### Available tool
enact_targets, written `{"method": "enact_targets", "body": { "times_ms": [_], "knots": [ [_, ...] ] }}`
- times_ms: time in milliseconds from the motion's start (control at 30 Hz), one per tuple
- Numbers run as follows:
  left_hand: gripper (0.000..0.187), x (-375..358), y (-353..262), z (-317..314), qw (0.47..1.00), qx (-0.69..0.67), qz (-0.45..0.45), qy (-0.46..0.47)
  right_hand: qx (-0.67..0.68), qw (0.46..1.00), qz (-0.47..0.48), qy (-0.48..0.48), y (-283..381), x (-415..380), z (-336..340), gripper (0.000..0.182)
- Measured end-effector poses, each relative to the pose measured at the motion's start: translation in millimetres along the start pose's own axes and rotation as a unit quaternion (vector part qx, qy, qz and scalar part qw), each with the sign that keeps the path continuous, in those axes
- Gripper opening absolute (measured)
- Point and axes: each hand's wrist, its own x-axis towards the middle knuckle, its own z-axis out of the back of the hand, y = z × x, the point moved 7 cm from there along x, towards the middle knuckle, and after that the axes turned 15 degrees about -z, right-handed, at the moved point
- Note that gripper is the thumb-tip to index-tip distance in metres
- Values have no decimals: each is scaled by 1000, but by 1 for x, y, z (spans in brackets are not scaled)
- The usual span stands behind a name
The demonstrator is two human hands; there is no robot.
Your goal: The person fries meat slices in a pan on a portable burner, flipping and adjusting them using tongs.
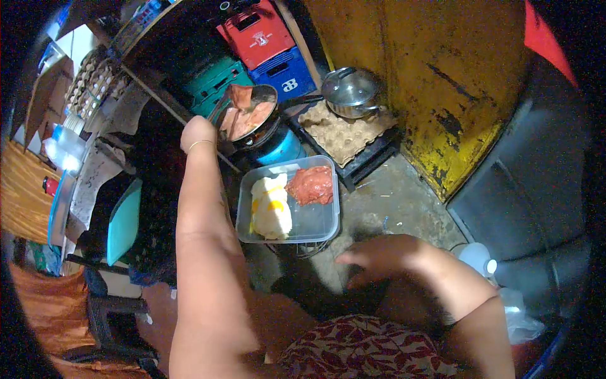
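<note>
My left hand (199, 132) is closed beside the left rim of a frying pan (275, 104); what its fingers grip is hidden. Several pink, flat meat slices (249, 121) lie in the pan, and one browner slice (241, 96) stands tilted at the far edge. Nearer me is a clear plastic container (309, 232). Fried eggs (271, 208) fill its left side, and a heap of reddish meat (312, 185) sits at its upper right. My right hand (385, 252), partly in shadow, hangs with thumb and fingers apart, touching nothing visible.
The pan rests over a blue burner (281, 150). Right of it, a lidded pot (350, 91) stands on an egg carton tray (341, 132). Red (255, 35), blue (287, 79) and green crates (218, 85) stand behind. A white-capped jug (476, 258) sits at right.
</note>
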Motion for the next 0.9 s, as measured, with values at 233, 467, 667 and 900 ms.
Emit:
{"method": "enact_targets", "body": {
  "times_ms": [233,467,667,900],
  "knots": [
    [26,-16,-34,-3,979,162,-114,-50,-6,1000,-9,1,-3,4,-5,68],
    [25,-46,-61,-16,958,214,-180,-60,-17,1000,10,14,-6,11,-10,67],
    [22,-62,-64,-26,944,241,-202,-101,-35,999,6,-22,-14,16,-15,69],
    [23,-54,-47,-37,961,224,-148,-72,-28,999,-7,-20,-13,14,-15,70]
  ]
}}
